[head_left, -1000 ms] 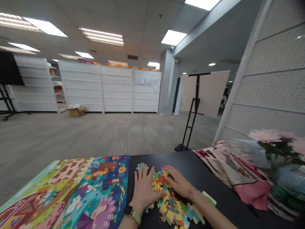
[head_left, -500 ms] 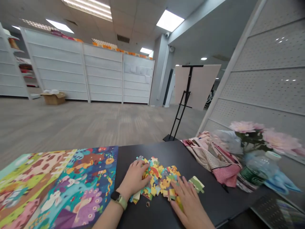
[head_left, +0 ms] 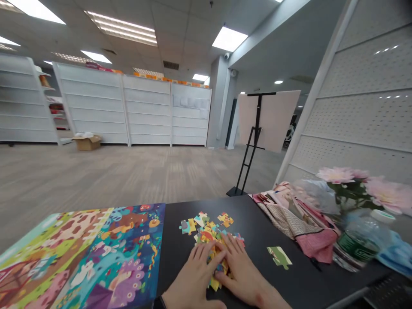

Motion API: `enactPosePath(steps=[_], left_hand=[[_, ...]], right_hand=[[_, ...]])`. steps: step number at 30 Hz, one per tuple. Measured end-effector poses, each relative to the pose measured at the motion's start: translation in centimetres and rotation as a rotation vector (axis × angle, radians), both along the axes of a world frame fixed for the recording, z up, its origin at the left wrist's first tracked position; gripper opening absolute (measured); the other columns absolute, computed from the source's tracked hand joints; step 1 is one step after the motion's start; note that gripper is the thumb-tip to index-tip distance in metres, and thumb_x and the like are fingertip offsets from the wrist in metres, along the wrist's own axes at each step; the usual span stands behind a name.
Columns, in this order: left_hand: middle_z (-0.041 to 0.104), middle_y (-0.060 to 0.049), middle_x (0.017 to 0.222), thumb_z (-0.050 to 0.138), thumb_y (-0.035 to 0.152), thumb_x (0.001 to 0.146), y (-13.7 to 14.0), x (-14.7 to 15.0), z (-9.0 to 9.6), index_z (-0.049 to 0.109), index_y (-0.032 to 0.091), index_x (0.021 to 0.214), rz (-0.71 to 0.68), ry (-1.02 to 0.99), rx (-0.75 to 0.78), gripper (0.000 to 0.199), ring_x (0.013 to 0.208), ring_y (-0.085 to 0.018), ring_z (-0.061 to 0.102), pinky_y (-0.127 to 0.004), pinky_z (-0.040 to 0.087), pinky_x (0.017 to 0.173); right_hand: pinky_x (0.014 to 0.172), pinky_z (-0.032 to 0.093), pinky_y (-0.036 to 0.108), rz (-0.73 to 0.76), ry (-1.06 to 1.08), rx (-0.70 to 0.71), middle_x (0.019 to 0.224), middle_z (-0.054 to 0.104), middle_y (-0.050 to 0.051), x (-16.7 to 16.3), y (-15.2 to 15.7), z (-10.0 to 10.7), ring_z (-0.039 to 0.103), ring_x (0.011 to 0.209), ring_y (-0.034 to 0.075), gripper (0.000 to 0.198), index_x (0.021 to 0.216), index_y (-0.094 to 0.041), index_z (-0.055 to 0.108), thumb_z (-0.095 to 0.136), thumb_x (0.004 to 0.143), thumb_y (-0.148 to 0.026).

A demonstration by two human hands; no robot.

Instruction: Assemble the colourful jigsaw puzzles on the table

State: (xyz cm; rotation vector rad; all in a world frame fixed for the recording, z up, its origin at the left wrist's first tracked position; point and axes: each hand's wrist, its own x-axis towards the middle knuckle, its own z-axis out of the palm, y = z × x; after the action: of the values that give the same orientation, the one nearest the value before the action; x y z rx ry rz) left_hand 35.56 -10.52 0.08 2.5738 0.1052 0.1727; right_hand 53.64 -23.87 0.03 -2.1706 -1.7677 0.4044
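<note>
A pile of colourful jigsaw puzzle pieces (head_left: 210,231) lies on the black table (head_left: 180,210), partly covered by both hands. My left hand (head_left: 200,268) rests over the pile's left side, fingers spread and thumb reaching inward. My right hand (head_left: 238,262) covers the right side with its fingers stretched out. The fingers of the two hands almost meet, and pieces show in the gap between them. A few pieces (head_left: 188,226) sit apart at the pile's far left, and another piece (head_left: 225,219) is just beyond it. One green puzzle piece (head_left: 279,256) lies alone to the right.
Left on the table, two bright illustrated sheets (head_left: 128,249) lie side by side. At the right are a pink patterned cloth bag (head_left: 302,219), a water bottle (head_left: 360,240) and pink flowers (head_left: 337,175). A black easel (head_left: 251,150) stands on the floor beyond.
Both hands have come together over the pile, the left moving right and nearer. The pile is now narrower, with several pieces left apart at its far side. The view has shifted slightly.
</note>
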Motion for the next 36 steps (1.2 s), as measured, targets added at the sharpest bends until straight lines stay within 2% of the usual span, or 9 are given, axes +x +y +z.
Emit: enactPosePath(steps=[5, 9, 12, 16, 21, 26, 29, 32, 36], left_hand=[[0.028, -0.009, 0.162, 0.062, 0.078, 0.076, 0.6, 3.2, 0.5, 0.04, 0.032, 0.149, 0.077, -0.1, 0.068, 0.088, 0.147, -0.032, 0.025, -0.049, 0.016, 0.122], [0.029, -0.008, 0.162, 0.056, 0.08, 0.078, 3.2, 5.2, 1.3, 0.045, 0.033, 0.148, 0.272, -0.041, 0.138, 0.085, 0.148, -0.038, 0.021, -0.057, 0.008, 0.122], [0.036, -0.013, 0.159, 0.052, 0.084, 0.077, 5.2, 4.8, 1.4, 0.048, 0.029, 0.147, 0.336, 0.05, 0.128, 0.089, 0.146, -0.051, 0.019, -0.074, 0.007, 0.113], [0.039, -0.013, 0.157, 0.06, 0.084, 0.07, 5.8, 2.3, 1.1, 0.047, 0.03, 0.148, 0.295, 0.146, 0.12, 0.096, 0.146, -0.048, 0.023, -0.072, 0.011, 0.115], [0.015, -0.014, 0.166, 0.068, 0.089, 0.054, 4.0, -0.8, 0.0, 0.023, 0.028, 0.158, 0.218, 0.24, 0.108, 0.129, 0.15, -0.047, 0.004, -0.07, 0.001, 0.116], [0.013, -0.011, 0.167, 0.064, 0.089, 0.061, 2.7, -0.9, -0.7, 0.021, 0.038, 0.157, 0.16, 0.194, 0.105, 0.117, 0.149, -0.048, 0.005, -0.074, 0.0, 0.113], [0.022, -0.011, 0.165, 0.071, 0.085, 0.059, 2.6, 0.6, -0.2, 0.026, 0.041, 0.155, 0.143, 0.09, 0.113, 0.114, 0.147, -0.046, 0.021, -0.07, 0.012, 0.114], [0.037, -0.012, 0.158, 0.075, 0.078, 0.062, 2.9, 2.1, 0.3, 0.038, 0.038, 0.151, 0.15, 0.003, 0.134, 0.104, 0.14, -0.044, 0.033, -0.062, 0.027, 0.111], [0.051, -0.009, 0.148, 0.071, 0.063, 0.078, 3.4, 2.4, 0.1, 0.055, 0.035, 0.14, 0.189, -0.049, 0.147, 0.07, 0.136, -0.037, 0.041, -0.054, 0.03, 0.111]], right_hand=[[0.125, 0.014, 0.051, 0.048, -0.023, 0.015, 0.165, 0.025, 0.002, 2.9, -4.1, -0.8, 0.019, 0.152, 0.027, 0.06, 0.155, -0.031, 0.034, 0.041, 0.1, -0.054], [0.124, 0.021, 0.047, -0.179, -0.12, 0.084, 0.164, 0.028, 0.003, 6.7, -5.1, -1.9, 0.02, 0.152, 0.025, 0.056, 0.154, -0.029, 0.037, 0.029, 0.103, -0.051], [0.124, 0.016, 0.051, -0.218, -0.131, 0.034, 0.166, 0.023, 0.005, 8.2, -2.9, -1.7, 0.014, 0.153, 0.027, 0.063, 0.156, -0.028, 0.03, 0.026, 0.101, -0.059], [0.121, 0.009, 0.06, -0.091, -0.073, -0.04, 0.165, 0.022, 0.011, 8.1, 2.5, -0.2, 0.012, 0.153, 0.034, 0.072, 0.156, -0.025, 0.031, 0.029, 0.098, -0.067], [0.122, 0.012, 0.056, 0.063, 0.014, -0.008, 0.162, 0.032, 0.009, 5.7, 5.7, 1.0, 0.022, 0.151, 0.03, 0.066, 0.15, -0.027, 0.043, 0.034, 0.098, -0.066], [0.125, 0.009, 0.05, 0.147, 0.03, 0.058, 0.163, 0.03, 0.005, 4.5, 0.0, 1.5, 0.023, 0.151, 0.028, 0.077, 0.154, -0.032, 0.033, 0.055, 0.088, -0.066], [0.123, 0.007, 0.059, -0.059, -0.07, 0.055, 0.167, 0.015, 0.006, 6.0, -4.8, 0.9, 0.009, 0.153, 0.036, 0.094, 0.157, -0.034, 0.023, 0.062, 0.08, -0.071], [0.122, 0.007, 0.062, -0.335, -0.123, -0.049, 0.167, 0.01, 0.01, 7.9, -7.9, -0.1, 0.005, 0.152, 0.039, 0.093, 0.158, -0.028, 0.022, 0.052, 0.084, -0.075], [0.123, 0.005, 0.059, -0.259, -0.098, -0.1, 0.166, 0.012, 0.009, 7.4, -7.6, -0.7, 0.006, 0.153, 0.035, 0.093, 0.159, -0.029, 0.015, 0.048, 0.085, -0.076]])
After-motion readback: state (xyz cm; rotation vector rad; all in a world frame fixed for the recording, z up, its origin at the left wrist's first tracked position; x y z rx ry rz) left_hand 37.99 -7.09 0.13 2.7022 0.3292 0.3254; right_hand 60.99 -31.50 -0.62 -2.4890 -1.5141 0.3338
